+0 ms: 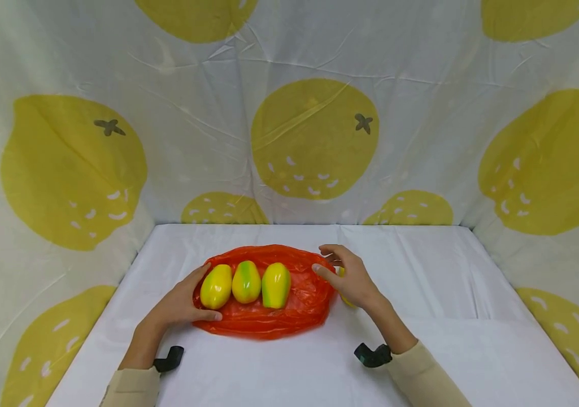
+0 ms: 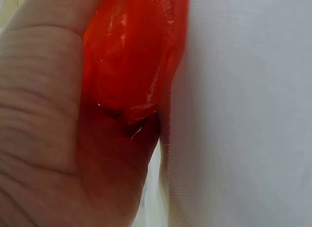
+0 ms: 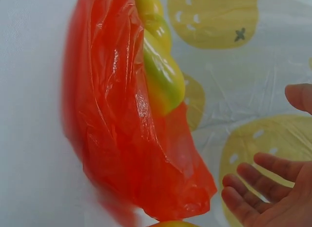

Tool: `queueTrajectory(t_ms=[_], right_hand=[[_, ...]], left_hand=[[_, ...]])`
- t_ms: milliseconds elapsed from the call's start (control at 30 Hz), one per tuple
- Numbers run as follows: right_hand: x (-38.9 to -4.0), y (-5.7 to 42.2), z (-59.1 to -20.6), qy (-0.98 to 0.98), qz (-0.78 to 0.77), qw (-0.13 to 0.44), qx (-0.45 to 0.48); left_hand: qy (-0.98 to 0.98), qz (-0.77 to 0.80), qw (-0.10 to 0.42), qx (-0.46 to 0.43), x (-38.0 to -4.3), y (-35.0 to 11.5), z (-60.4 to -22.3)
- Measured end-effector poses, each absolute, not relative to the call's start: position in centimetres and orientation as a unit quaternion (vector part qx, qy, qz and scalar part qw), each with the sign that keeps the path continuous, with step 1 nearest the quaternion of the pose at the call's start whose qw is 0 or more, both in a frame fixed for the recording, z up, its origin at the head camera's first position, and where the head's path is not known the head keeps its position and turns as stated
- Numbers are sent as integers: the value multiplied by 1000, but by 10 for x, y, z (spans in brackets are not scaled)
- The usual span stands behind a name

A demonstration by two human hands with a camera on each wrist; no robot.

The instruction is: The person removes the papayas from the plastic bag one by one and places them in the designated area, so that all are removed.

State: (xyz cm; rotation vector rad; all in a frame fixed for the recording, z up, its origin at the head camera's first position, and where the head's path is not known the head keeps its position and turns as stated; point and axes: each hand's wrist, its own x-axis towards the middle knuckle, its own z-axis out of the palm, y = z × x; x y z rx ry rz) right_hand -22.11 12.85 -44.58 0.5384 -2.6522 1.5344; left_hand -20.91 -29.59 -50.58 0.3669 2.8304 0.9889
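Observation:
A red plastic bag (image 1: 296,325) lies spread on the white table, with three yellow-green papayas lined up inside: left (image 1: 216,287), middle (image 1: 246,282) and right (image 1: 276,285). My left hand (image 1: 179,299) grips the bag's left end, its thumb along the near edge beside the left papaya. The left wrist view shows the red film (image 2: 139,51) between thumb and fingers. At the bag's right end my right hand (image 1: 350,277) is held with fingers spread; in the right wrist view the hand (image 3: 278,193) stands apart from the bag (image 3: 117,124) and holds nothing.
Another yellow fruit (image 1: 348,302) sits just right of the bag, mostly hidden by the right hand. White cloth (image 1: 447,350) covers the table. Lemon-print curtains (image 1: 314,141) enclose the back and both sides. Black wrist mounts (image 1: 373,355) sit below each hand.

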Motion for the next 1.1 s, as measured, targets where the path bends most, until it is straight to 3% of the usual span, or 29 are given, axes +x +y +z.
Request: queueTrajectory(t_ms=[633,1100], right_hand=[[-215,99,-450,-862,482,-38,153],[-214,81,-459,-878,449,-46,160]], left_hand=[[938,322,57,116,-210,-296,-507],[937,325,62,112,-209,-296,-506]])
